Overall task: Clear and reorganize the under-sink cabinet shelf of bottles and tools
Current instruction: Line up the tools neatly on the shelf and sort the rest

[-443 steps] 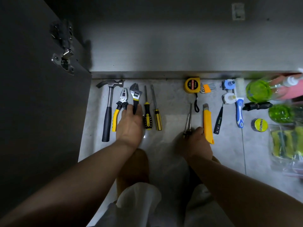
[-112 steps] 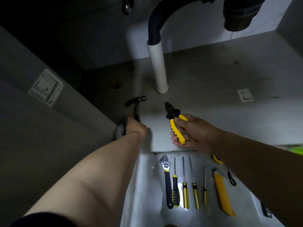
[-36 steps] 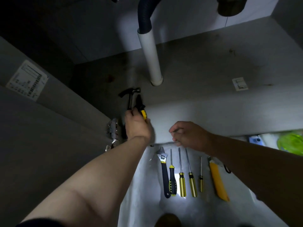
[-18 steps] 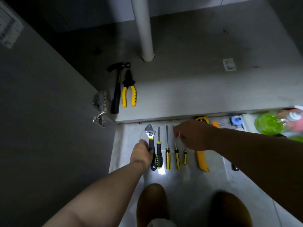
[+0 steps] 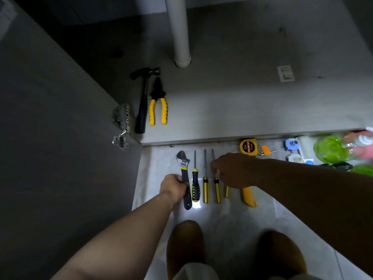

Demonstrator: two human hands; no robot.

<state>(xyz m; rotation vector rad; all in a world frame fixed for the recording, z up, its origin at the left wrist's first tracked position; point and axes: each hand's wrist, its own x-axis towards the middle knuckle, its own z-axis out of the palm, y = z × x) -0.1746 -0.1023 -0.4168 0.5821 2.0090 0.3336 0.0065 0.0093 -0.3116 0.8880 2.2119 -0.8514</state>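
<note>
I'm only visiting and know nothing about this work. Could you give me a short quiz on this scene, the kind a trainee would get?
1. True or false: the hammer and the pliers both lie on the cabinet shelf.
2. Which thing does the left hand grip?
A) the wrench
B) the utility knife
C) a green bottle
3. Fill in the blank: the yellow tape measure lies on the ____, in front of the shelf's edge.

Key: 1 true; 2 A; 3 floor.
</note>
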